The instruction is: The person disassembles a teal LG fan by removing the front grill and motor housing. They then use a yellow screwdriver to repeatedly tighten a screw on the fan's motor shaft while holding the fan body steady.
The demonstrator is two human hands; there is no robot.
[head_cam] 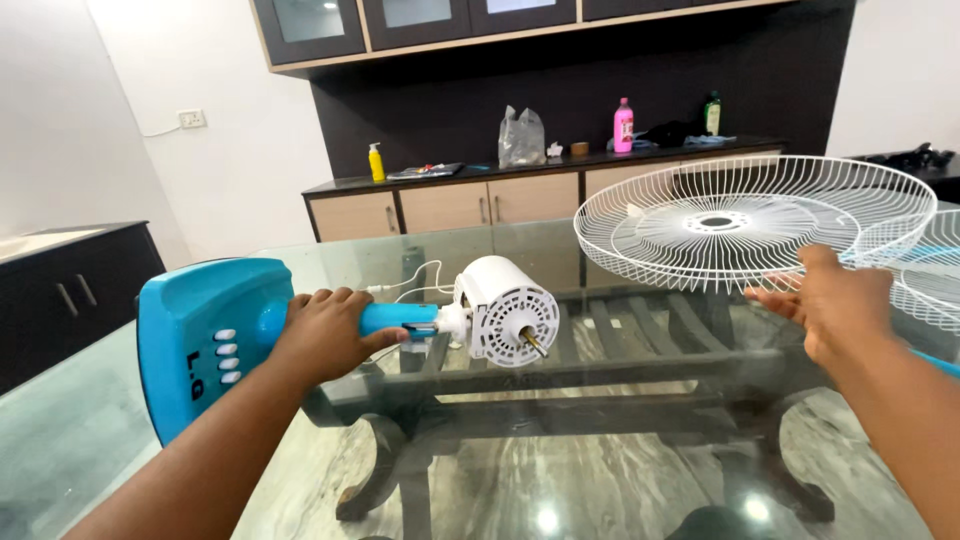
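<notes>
A table fan lies on its side on the glass table (520, 490). My left hand (325, 335) grips its blue neck just right of the blue base (195, 340), which carries white buttons. The white motor housing (508, 312) with its bare metal shaft points toward me. My right hand (835, 300) holds the near rim of a round white wire fan guard (750, 220), lifted level above the table's right side. A white cord trails behind the motor.
A second white wire guard (930, 285) lies at the right edge, partly out of view. Behind the table runs a dark counter (540, 170) with a yellow bottle (376, 162), a plastic bag, a pink bottle (623, 125) and a green bottle. A low black cabinet (70, 290) stands at left.
</notes>
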